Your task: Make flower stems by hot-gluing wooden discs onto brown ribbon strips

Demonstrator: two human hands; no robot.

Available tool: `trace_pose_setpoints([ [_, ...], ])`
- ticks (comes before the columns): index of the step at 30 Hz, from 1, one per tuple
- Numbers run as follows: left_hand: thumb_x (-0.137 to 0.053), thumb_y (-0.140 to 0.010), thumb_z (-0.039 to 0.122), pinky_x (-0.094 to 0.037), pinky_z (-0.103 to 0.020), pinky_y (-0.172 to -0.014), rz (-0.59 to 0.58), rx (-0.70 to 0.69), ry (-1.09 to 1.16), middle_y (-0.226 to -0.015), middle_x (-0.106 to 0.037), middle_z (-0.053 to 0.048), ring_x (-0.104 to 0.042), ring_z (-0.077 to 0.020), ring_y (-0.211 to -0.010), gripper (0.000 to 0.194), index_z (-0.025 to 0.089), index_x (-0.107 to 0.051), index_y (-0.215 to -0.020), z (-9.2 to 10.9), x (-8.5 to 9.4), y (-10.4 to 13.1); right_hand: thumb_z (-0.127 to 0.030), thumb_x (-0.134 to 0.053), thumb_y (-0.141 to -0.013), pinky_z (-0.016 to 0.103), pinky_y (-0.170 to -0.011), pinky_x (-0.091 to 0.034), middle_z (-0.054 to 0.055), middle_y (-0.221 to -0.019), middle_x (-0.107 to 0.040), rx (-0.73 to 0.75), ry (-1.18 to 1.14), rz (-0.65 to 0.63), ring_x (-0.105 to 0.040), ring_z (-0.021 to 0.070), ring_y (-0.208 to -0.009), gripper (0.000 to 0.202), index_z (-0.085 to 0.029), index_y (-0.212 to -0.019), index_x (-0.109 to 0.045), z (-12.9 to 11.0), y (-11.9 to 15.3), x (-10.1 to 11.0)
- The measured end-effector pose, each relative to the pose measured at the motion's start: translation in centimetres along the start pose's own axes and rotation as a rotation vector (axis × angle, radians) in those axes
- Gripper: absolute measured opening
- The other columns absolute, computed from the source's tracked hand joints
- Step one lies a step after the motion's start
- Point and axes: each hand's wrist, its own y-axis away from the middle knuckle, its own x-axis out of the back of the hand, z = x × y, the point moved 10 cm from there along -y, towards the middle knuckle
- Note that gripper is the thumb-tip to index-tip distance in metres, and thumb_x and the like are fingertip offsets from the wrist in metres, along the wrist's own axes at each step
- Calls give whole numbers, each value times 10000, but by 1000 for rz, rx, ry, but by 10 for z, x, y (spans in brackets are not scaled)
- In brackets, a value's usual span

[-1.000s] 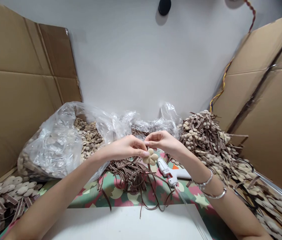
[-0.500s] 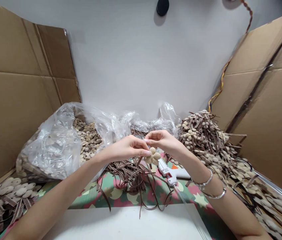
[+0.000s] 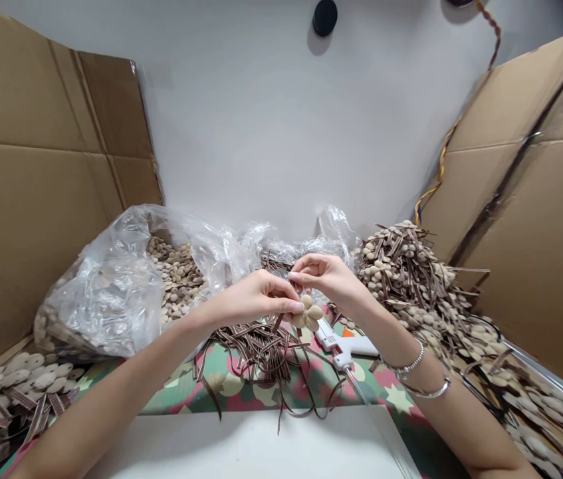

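Between the thumb and fingers of my left hand is a beige fabric flower with rounded, padded petals. My right hand is closed in a pinch just above the flower. What its fingertips hold, if anything, is too small to make out. Below both hands lies a loose heap of brown stitched ribbon strips. A white glue gun rests to the right of the heap, under my right wrist, with a clear glue stick trailing from it toward me.
A white board lies in front on a camouflage-patterned cloth. Clear plastic bags with beige pieces stand back left. Flowers with ribbons are piled at right and left. Cardboard walls flank both sides.
My right hand has risen slightly, opening a little more space above the flower. The flower, still in my left hand, has turned and shifted slightly right.
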Motion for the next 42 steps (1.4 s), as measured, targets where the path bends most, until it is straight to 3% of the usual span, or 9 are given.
trace_pose_setpoints([
  [7,-557,-799,350,-379,-213,-573,19,9,-3,-735,-670,-46,-536,-114,-640,249,139,-689,-806,0,1,1,-294,-705,-668,302,-663,-504,52,-761,-694,29,-3,51,-642,171,-738,302,-175,-933,-625,-9,4,7],
  [11,-559,-797,355,-375,-216,-592,12,0,4,-761,-670,-41,-538,-119,-669,245,149,-689,-822,3,0,2,-293,-720,-653,285,-643,-510,41,-762,-697,39,11,47,-645,164,-728,228,-185,-849,-676,-11,4,9],
  [17,-546,-789,425,-279,-225,-484,73,50,-52,-684,-625,-25,-425,-96,-540,310,160,-698,-840,-3,6,2,-265,-725,-662,245,-606,-500,22,-741,-694,69,35,35,-633,136,-697,132,-197,-773,-701,-14,4,6],
  [35,-576,-771,370,-374,-218,-554,109,35,16,-698,-661,-45,-527,-110,-613,262,150,-711,-814,2,4,2,-293,-722,-656,261,-614,-491,34,-726,-687,75,27,83,-621,140,-686,149,-189,-761,-699,-17,6,11],
  [42,-563,-778,406,-275,-217,-456,110,33,-12,-605,-601,-12,-392,-77,-493,299,147,-713,-793,4,3,2,-287,-714,-653,262,-595,-481,27,-705,-679,78,13,84,-612,135,-668,137,-194,-754,-704,-18,7,11],
])
